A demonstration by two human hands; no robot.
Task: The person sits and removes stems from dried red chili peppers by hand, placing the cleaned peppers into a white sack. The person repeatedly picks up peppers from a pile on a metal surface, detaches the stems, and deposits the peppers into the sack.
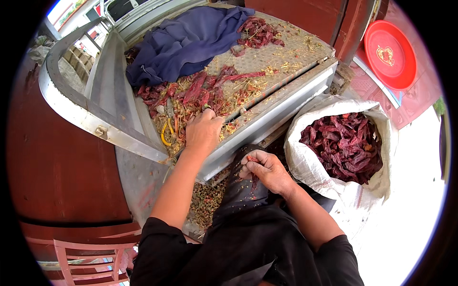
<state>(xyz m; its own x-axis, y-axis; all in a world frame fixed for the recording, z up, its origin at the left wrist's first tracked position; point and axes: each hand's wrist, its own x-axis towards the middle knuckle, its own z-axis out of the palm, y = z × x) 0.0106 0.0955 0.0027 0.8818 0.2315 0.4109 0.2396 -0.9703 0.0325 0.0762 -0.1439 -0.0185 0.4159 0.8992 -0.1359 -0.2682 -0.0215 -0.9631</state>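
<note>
My left hand (205, 129) reaches down to the dried red chili peppers (200, 87) at the near edge of a metal truck bed (247, 62). Its fingertips are hidden behind the hand, so whether they grip a pepper does not show. Beside it lies a tool with yellow-orange handles (165, 132), partly buried in stems and seeds. Above my thigh, my right hand (266, 169) pinches a dried red chili pepper (254, 180) that hangs down from the fingers. To the right of that hand, a white woven sack (336, 191) with a rolled-open mouth holds many dried chilies (341, 146).
A dark blue cloth (189, 39) covers part of the bed, with more chilies (259, 32) beyond it. A curved metal rail (82, 112) rises on the left. Stems and debris (207, 203) litter the ground. A red plastic basin (391, 55) stands at the upper right, a pink chair (89, 262) lower left.
</note>
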